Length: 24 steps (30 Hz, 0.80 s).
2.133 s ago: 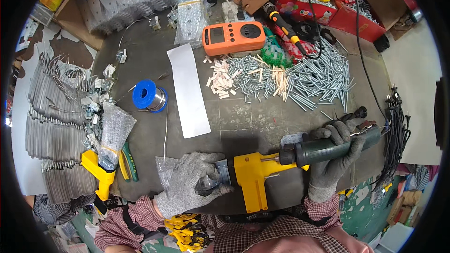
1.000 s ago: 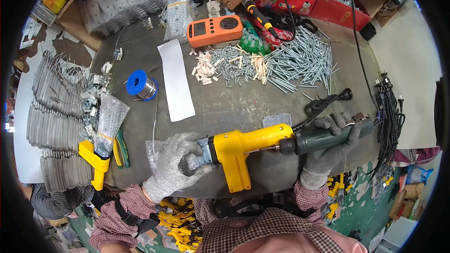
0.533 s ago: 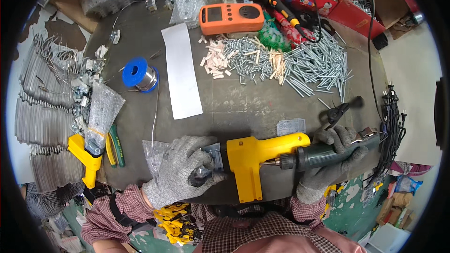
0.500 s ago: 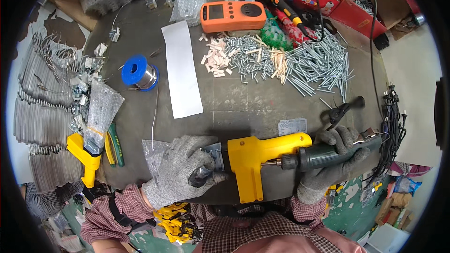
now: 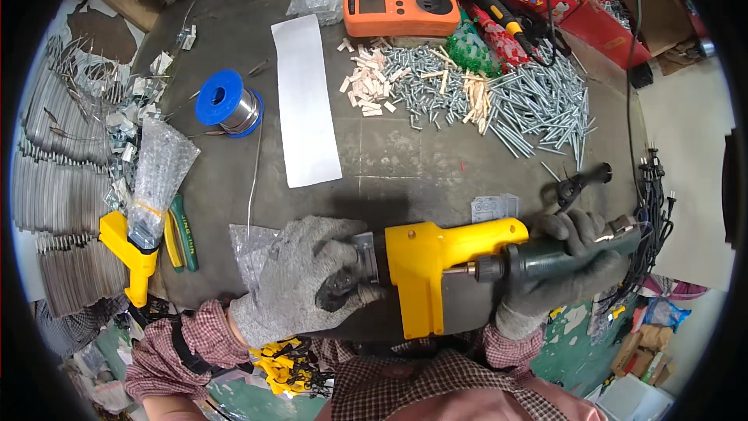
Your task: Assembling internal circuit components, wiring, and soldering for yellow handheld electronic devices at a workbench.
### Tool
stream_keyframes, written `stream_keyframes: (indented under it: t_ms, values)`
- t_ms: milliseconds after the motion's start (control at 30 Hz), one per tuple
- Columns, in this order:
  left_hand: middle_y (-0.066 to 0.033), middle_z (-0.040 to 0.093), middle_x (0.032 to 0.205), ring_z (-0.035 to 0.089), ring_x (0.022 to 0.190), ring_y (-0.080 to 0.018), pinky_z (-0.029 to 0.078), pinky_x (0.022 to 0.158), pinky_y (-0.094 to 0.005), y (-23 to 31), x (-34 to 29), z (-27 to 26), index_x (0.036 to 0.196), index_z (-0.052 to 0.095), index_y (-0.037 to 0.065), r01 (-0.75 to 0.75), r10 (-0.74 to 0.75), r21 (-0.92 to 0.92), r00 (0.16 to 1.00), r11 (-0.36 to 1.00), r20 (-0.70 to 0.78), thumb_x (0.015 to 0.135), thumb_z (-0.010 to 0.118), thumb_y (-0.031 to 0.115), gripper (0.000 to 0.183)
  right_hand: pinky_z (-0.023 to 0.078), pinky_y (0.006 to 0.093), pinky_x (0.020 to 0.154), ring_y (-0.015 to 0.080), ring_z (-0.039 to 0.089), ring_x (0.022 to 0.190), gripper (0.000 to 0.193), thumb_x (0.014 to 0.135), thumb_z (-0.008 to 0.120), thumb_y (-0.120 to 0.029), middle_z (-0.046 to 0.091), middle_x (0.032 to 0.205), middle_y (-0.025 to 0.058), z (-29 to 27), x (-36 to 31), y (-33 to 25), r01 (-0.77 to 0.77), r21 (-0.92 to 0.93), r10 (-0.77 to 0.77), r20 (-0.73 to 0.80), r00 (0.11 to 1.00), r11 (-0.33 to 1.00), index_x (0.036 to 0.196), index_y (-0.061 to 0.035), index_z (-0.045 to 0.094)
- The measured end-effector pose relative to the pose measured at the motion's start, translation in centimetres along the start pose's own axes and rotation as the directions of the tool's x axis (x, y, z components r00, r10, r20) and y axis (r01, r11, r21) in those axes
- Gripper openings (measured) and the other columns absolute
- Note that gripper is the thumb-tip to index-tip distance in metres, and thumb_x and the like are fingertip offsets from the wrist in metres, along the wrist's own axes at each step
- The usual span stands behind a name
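Observation:
My left hand (image 5: 300, 284), in a grey knit glove, grips the plastic-wrapped end of a yellow gun-shaped plastic housing (image 5: 407, 253). That housing lies sideways over the near table edge, its handle pointing toward me. My right hand (image 5: 584, 265), also gloved, is wrapped round a dark green electric screwdriver (image 5: 538, 263). The tool lies level, and its metal bit points left at the inner side of the housing's handle. Whether the tip meets a screw there is hidden. Clear bubble wrap (image 5: 253, 249) sticks out beside my left hand.
A solder spool (image 5: 226, 101), a white paper strip (image 5: 308, 101) and an orange meter (image 5: 401, 10) sit farther back. Loose screws (image 5: 538, 105) lie in heaps at the back right. Pliers (image 5: 183, 234) and another yellow housing (image 5: 128, 253) are left. Black cables (image 5: 653, 195) hang right.
The whole view has shifted slightly. Both hands keep their hold, and the screwdriver's bit stays against the same side of the yellow housing.

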State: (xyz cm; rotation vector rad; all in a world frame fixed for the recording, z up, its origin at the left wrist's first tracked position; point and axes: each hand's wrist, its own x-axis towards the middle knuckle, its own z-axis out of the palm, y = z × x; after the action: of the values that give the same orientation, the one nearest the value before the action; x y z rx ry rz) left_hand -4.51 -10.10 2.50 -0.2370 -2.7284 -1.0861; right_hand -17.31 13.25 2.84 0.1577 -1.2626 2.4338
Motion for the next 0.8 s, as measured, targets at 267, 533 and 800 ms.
stream_keyframes:
  t_ms: [267,533,800]
  values:
    - [-0.0092,0.063,0.117,0.063,0.101,-0.0156,0.053,0.083,-0.0308,0.4,3.1,-0.9,0.140,0.047,0.004,0.213,-0.165,-0.395,0.974,0.893,0.154,0.086,0.081,0.015,0.064,0.052,0.0446,0.077,0.0200,0.057,0.083,0.073,0.088,0.077,-0.044,0.054,0.099,0.0075,0.9,1.7,1.5,-0.230,0.004,0.173,0.643,0.746,0.973,0.139,-0.0095,0.039]
    - [-0.0227,0.066,0.120,0.064,0.114,-0.0349,0.052,0.095,-0.0408,0.2,4.0,-0.6,0.133,0.054,0.001,0.318,-0.192,-0.418,0.929,0.851,0.316,0.087,0.076,0.031,0.059,0.054,0.0416,0.095,0.0283,0.065,0.106,0.056,0.092,0.074,-0.030,0.065,0.119,0.0147,4.3,0.4,0.6,-0.630,0.033,0.349,0.810,0.471,0.776,0.132,0.0047,0.055]
    - [-0.0208,0.066,0.124,0.063,0.117,-0.0386,0.052,0.096,-0.0431,-0.9,4.0,-0.1,0.135,0.053,0.002,0.310,-0.175,-0.445,0.932,0.840,0.318,0.087,0.075,0.034,0.062,0.051,0.0446,0.095,0.0262,0.059,0.106,0.064,0.081,0.083,-0.019,0.056,0.109,0.0106,6.4,0.6,0.1,-0.776,-0.005,0.477,0.791,0.383,0.631,0.129,-0.0065,0.043]
